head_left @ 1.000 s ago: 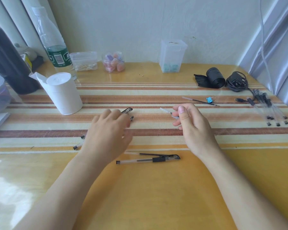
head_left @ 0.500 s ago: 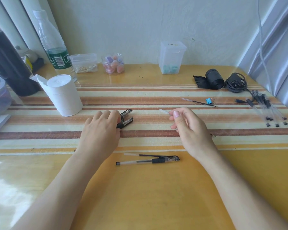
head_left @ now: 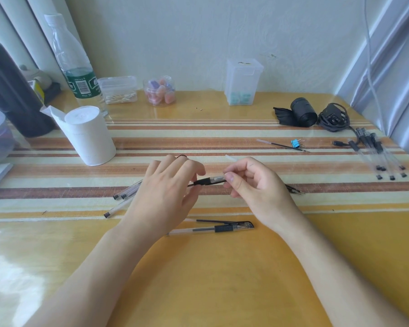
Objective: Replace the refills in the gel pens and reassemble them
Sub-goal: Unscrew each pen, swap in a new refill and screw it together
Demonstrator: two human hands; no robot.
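Apart before, the hands are now meeting: the left hand [head_left: 165, 194] is gripping a gel pen [head_left: 208, 181], the right hand [head_left: 255, 185] pinching its end.

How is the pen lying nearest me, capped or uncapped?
Capped: the nearest pen has its clear cap with black clip seated over the tip end.

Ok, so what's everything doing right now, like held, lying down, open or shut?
Pen, held level between both hands.
Left hand, grips the pen's dark end.
Right hand, pinches its clear end.
Second pen, lying flat, cap on.
Refill, lying beside the second pen.
Bottle, upright, cap on.
Tall box, upright, lid shut.
Paper roll, standing up.
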